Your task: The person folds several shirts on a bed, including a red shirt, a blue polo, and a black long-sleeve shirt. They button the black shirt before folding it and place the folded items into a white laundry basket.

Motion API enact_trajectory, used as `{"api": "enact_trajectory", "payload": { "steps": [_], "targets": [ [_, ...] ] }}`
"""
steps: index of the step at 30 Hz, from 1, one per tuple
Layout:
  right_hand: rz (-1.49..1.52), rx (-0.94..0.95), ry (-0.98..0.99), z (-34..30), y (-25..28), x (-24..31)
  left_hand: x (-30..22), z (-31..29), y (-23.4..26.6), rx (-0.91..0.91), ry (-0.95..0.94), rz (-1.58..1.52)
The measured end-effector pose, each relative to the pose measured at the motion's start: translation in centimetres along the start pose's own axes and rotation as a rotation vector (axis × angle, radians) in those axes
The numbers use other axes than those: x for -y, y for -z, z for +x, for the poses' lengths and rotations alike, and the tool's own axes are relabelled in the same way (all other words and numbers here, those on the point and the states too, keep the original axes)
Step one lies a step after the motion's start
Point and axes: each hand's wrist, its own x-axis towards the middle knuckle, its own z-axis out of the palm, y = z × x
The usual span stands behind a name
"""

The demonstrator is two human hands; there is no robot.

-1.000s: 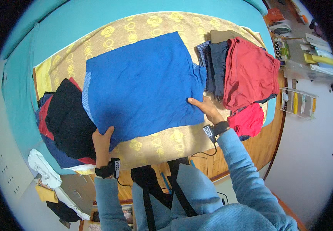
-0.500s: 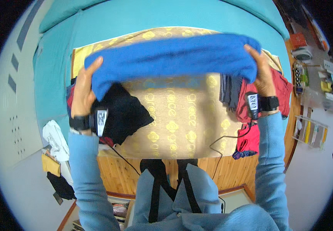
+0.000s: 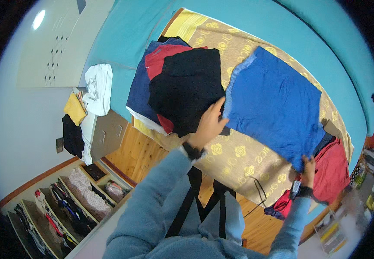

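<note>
A blue garment [image 3: 273,95] with a lighter patterned band along its left edge lies spread over the patterned tan cloth [image 3: 238,151]. My left hand [image 3: 208,125] is at its lower left corner, thumb and fingers around the banded edge. At the lower right corner, my right hand [image 3: 308,172] pinches the fabric. Directly left of the blue garment, a black garment [image 3: 189,86] rests on top of a red garment [image 3: 154,64] and a navy one [image 3: 139,93].
Red clothes [image 3: 331,172] lie at the right end of the cloth, beside a turquoise sofa or bed [image 3: 338,39]. A drawer with divided compartments of clothes [image 3: 59,216] stands pulled out at lower left. White clothing [image 3: 98,88] hangs over a cabinet [image 3: 109,131]. A black cable [image 3: 260,192] loops near my right hand.
The blue garment, held up folded in a long strip between both hands, is now down on the cloth and spread flat. My view has turned, and the drawer at lower left shows more.
</note>
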Motion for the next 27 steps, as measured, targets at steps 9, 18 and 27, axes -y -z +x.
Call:
{"api": "enact_trajectory", "payload": {
  "steps": [9,18,27],
  "targets": [
    [-0.536,0.163,0.566,-4.0,-16.3,4.2,7.8,-2.4,10.0,-0.782,-0.065,0.214],
    [-0.232,0.448,0.587,-7.2,-36.7,16.1,5.2,5.1,12.0,-0.558,-0.266,0.308],
    [-0.89,0.09,0.955,-5.3,-47.7,16.5,6.0,-1.7,5.7,-0.264,-0.382,-0.056]
  ]
}}
